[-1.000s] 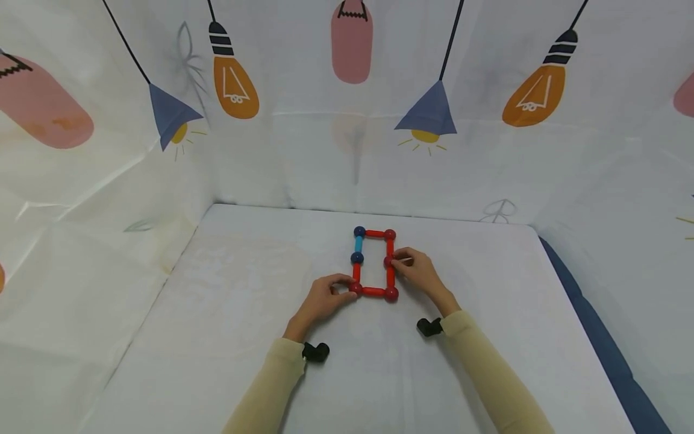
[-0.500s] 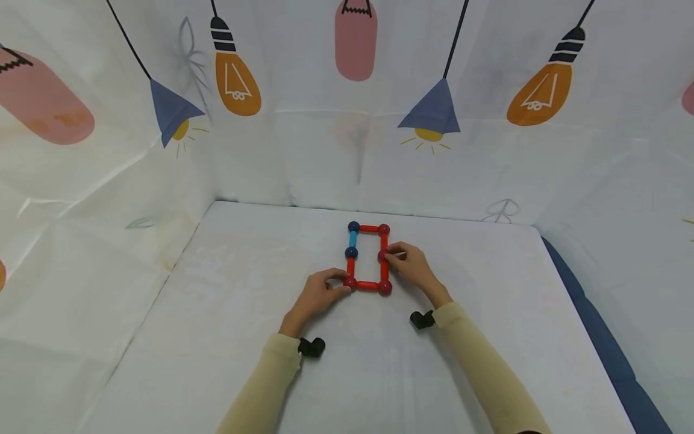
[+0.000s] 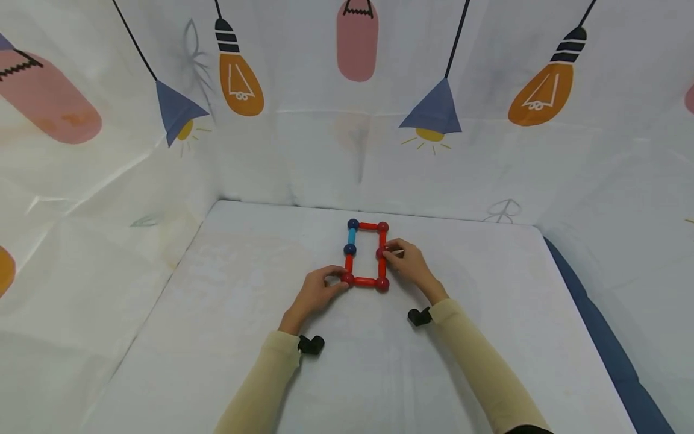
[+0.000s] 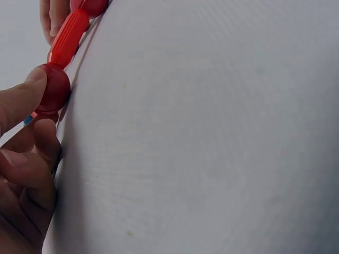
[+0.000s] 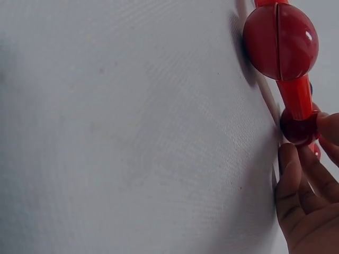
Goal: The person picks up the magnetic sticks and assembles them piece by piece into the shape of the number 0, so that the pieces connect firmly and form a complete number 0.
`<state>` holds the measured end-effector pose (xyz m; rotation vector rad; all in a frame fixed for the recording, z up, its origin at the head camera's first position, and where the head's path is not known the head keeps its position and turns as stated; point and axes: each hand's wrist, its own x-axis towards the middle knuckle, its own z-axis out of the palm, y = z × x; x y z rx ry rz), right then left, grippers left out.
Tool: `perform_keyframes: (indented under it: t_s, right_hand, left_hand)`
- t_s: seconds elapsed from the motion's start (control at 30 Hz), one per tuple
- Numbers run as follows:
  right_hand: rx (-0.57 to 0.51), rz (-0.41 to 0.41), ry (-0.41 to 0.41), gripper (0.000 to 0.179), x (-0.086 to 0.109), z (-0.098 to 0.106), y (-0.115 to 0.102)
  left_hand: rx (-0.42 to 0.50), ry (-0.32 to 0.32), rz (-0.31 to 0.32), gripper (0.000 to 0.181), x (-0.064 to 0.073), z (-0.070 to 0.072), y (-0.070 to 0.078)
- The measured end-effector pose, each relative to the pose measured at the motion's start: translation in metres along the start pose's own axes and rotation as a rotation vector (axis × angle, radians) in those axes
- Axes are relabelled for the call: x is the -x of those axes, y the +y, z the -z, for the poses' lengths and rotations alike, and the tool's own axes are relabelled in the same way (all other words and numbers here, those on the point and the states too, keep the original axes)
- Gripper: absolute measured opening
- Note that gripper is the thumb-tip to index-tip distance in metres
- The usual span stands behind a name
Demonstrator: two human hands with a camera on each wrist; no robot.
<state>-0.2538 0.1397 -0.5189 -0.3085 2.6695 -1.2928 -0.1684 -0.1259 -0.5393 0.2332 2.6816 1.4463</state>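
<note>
A flat rectangle of connector rods and balls (image 3: 365,281) lies on the white table. Most of its rods and balls are red; on its left side are a light blue rod (image 3: 352,235) and two dark blue balls (image 3: 349,249). My left hand (image 3: 315,293) pinches the red ball (image 4: 57,89) at the near left corner between thumb and fingers. On the opposite long side, my right hand (image 3: 412,265) pinches the middle red ball (image 5: 299,129). The near right corner ball (image 5: 280,42) sits free of both hands.
The white table (image 3: 217,265) reaches back to a white sheet (image 3: 314,157) printed with lamps and bulbs. Along the right edge shows dark blue fabric (image 3: 591,325). Each wrist wears a small black device (image 3: 311,345).
Both hands have shifted the rectangle slightly left and a little away across the table, keeping hold of the same two balls. The head view has also moved a little.
</note>
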Motion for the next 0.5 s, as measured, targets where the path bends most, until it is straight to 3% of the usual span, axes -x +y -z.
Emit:
perform_keyframes:
  t_s: [0.3, 0.5]
  right_hand:
    - [0.024, 0.026, 0.018, 0.036, 0.004, 0.006, 0.007]
    - [0.042, 0.022, 0.017, 0.039, 0.013, 0.015, 0.017]
  left_hand:
    - [-0.027, 0.024, 0.013, 0.044, -0.001, -0.003, 0.0]
    - [-0.093, -0.001, 0.043, 0.049, 0.005, 0.01, -0.003]
